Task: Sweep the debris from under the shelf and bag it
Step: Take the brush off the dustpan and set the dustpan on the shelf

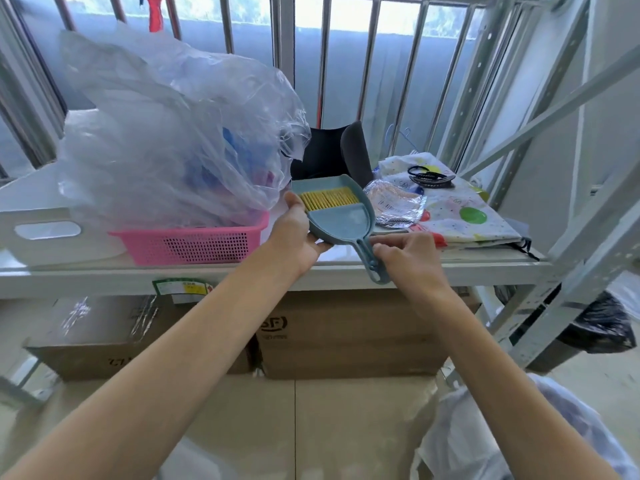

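Head view shows your left hand (pixel 298 233) cupping the light, rigid blue plastic dustpan (pixel 337 214) at nine o'clock, right hand (pixel 407 259) pinching its handle at five, the better hold.

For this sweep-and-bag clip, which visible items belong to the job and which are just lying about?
Job: blue dustpan with yellow-bristled brush nested inside, held by left hand and right hand; black bag on the floor, possibly.

Lying about: pink basket, clear plastic bag, cardboard boxes, hair ties, dotted cloth.
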`<state>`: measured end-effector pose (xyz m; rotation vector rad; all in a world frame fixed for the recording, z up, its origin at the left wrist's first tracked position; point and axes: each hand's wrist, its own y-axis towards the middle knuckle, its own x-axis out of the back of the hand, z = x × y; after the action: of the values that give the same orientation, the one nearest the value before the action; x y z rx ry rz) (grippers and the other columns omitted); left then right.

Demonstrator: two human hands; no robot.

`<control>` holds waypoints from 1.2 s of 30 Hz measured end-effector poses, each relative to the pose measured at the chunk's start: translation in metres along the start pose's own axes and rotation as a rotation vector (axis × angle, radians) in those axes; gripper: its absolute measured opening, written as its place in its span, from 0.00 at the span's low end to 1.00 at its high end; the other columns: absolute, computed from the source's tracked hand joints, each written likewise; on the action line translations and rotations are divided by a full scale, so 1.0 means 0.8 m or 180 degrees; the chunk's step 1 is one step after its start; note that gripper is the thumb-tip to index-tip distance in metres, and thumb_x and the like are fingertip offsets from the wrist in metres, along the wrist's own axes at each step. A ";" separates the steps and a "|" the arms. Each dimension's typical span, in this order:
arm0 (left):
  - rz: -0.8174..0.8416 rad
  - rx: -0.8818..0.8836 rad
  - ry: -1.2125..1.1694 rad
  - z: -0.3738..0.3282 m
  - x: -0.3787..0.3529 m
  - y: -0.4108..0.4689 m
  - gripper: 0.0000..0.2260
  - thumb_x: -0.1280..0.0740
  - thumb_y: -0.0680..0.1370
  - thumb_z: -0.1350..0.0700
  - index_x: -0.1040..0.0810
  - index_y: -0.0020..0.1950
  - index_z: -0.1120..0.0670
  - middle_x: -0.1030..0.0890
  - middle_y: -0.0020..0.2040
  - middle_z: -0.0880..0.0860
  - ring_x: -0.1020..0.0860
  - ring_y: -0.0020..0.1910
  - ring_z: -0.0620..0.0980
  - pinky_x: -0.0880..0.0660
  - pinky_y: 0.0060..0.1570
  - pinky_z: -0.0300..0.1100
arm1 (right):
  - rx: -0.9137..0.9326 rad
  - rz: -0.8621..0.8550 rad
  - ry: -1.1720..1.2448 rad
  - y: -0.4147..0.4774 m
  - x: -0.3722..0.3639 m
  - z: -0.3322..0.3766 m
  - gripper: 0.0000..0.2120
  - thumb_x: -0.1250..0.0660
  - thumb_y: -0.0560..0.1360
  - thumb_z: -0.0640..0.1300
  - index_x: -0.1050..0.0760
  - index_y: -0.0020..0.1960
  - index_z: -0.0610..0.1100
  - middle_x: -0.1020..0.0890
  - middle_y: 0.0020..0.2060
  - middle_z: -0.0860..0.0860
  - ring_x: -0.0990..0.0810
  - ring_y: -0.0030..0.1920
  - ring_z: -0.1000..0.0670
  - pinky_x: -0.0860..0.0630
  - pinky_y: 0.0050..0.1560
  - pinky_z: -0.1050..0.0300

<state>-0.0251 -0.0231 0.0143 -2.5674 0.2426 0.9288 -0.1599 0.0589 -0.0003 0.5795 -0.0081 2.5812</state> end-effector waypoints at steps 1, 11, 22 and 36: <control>0.0035 -0.0035 0.0062 0.001 0.000 -0.001 0.15 0.48 0.84 0.46 0.28 0.59 0.54 0.22 0.58 0.58 0.25 0.63 0.60 0.29 0.63 0.63 | 0.0051 0.0006 0.0010 -0.001 -0.002 -0.002 0.09 0.34 0.75 0.36 0.16 0.49 0.44 0.14 0.40 0.51 0.16 0.41 0.52 0.18 0.46 0.58; 0.0467 -0.0419 0.0247 0.002 -0.003 0.000 0.14 0.49 0.85 0.50 0.31 0.66 0.52 0.25 0.61 0.58 0.25 0.63 0.56 0.27 0.62 0.59 | 0.0285 -0.0456 0.0150 0.011 -0.005 -0.009 0.06 0.25 0.70 0.37 0.15 0.46 0.39 0.15 0.34 0.49 0.16 0.32 0.55 0.21 0.34 0.68; 0.1076 -0.1182 0.0941 -0.008 -0.006 -0.010 0.19 0.52 0.85 0.47 0.24 0.61 0.53 0.21 0.57 0.54 0.23 0.56 0.50 0.24 0.61 0.50 | 0.0755 -0.0612 -0.0249 0.011 -0.018 -0.004 0.04 0.28 0.72 0.35 0.18 0.46 0.39 0.16 0.38 0.49 0.17 0.40 0.52 0.19 0.46 0.54; 0.1068 -0.1329 0.1038 -0.008 -0.003 -0.013 0.20 0.51 0.84 0.48 0.27 0.66 0.57 0.21 0.60 0.56 0.24 0.61 0.52 0.26 0.64 0.49 | 0.1052 -0.0693 -0.0633 0.013 -0.034 -0.012 0.11 0.35 0.75 0.39 0.21 0.35 0.38 0.20 0.27 0.46 0.23 0.30 0.46 0.29 0.31 0.52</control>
<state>-0.0202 -0.0160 0.0237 -3.1307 0.6495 0.7203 -0.1468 0.0384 -0.0190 0.9024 0.3991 2.3171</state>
